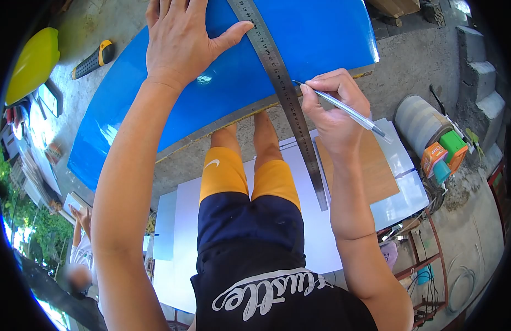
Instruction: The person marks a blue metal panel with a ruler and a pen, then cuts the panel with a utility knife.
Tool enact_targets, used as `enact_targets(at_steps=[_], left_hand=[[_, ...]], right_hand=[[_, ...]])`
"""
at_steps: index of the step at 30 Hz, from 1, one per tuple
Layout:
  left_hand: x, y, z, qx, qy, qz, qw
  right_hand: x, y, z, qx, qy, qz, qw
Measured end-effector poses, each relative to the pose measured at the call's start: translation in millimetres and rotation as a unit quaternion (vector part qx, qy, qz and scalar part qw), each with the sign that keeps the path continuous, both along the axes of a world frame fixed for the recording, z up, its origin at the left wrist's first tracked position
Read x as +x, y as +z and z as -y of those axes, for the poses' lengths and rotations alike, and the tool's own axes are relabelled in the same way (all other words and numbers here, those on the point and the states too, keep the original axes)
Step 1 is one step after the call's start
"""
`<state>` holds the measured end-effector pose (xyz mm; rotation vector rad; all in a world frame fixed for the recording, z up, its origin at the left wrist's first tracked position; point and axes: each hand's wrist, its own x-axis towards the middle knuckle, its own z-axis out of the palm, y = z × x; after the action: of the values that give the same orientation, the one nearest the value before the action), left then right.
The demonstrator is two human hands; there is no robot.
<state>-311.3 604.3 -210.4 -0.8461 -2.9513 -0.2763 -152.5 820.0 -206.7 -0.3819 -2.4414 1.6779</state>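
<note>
A long metal ruler [277, 71] lies across a glossy blue sheet [128, 99], and its lower end sticks out past the sheet's near edge. My left hand [181, 47] is open and flat on the blue sheet, with its thumb on the ruler's edge; the fingertips run out of view at the top. Pinched in my right hand [338, 107] is a pen [349, 110] with a clear barrel. Its tip points at the sheet just right of the ruler, close to the near edge; whether it touches cannot be told.
A yellow-and-black utility knife [94, 59] lies on the concrete at left, near a yellow-green curved piece [32, 66]. White panels [184, 237] and a brown board [355, 165] lie behind me. A striped cylinder [421, 121] and small boxes stand right. Another person [81, 259] sits far left.
</note>
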Motion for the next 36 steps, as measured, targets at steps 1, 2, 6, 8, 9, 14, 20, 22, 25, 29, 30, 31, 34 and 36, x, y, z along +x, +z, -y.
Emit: enact_targets(at_steps=[1,2,6,8,9,14,20,22,25,29,30,31,34,36], left_hand=[[0.0,0.0,0.2,0.000,0.000,0.000,1.000],[0.0,-0.1,0.2,0.000,0.000,0.000,1.000],[-0.5,-0.8,0.1,0.001,0.000,0.001,1.000],[-0.6,-0.7,0.5,0.000,0.000,0.002,1.000],[-0.7,-0.4,0.8,-0.002,-0.001,0.003,1.000],[-1.0,-1.4,1.8,-0.007,-0.002,0.000,1.000],[-0.6,4.0,0.9,-0.009,0.000,0.015,1.000],[-0.2,-1.3,0.6,0.002,-0.001,-0.004,1.000],[0.5,-1.1,0.3,0.003,0.000,-0.002,1.000],[-0.2,-1.3,0.4,0.001,-0.001,-0.001,1.000],[0.0,-1.5,0.5,0.002,-0.001,0.000,1.000],[0.0,-1.7,0.6,0.004,-0.001,0.000,1.000],[-1.6,-3.3,3.5,-0.015,-0.009,-0.009,1.000],[-2.2,-4.8,3.9,-0.016,-0.009,-0.014,1.000]], right_hand=[[-0.1,0.0,0.1,0.002,0.001,-0.001,1.000],[-0.1,0.2,-0.1,0.004,0.003,-0.002,1.000],[-0.5,1.9,0.7,0.008,0.001,0.006,1.000],[-1.0,2.3,0.9,0.010,0.002,0.002,1.000],[-1.2,2.1,1.0,0.011,0.002,0.000,1.000],[-0.8,0.5,0.4,0.017,0.005,-0.005,1.000],[-0.8,1.1,0.9,0.016,0.005,-0.001,1.000],[-1.0,1.9,1.1,0.016,0.006,0.000,1.000],[-0.8,2.2,0.4,0.018,0.010,0.002,1.000],[-1.0,2.8,0.1,0.020,0.011,0.005,1.000],[-1.2,3.5,0.3,0.020,0.012,0.006,1.000],[-1.6,4.1,0.5,0.020,0.012,0.007,1.000],[-1.9,4.7,1.3,0.018,0.011,0.008,1.000],[-1.4,4.4,1.0,0.017,0.011,0.012,1.000]])
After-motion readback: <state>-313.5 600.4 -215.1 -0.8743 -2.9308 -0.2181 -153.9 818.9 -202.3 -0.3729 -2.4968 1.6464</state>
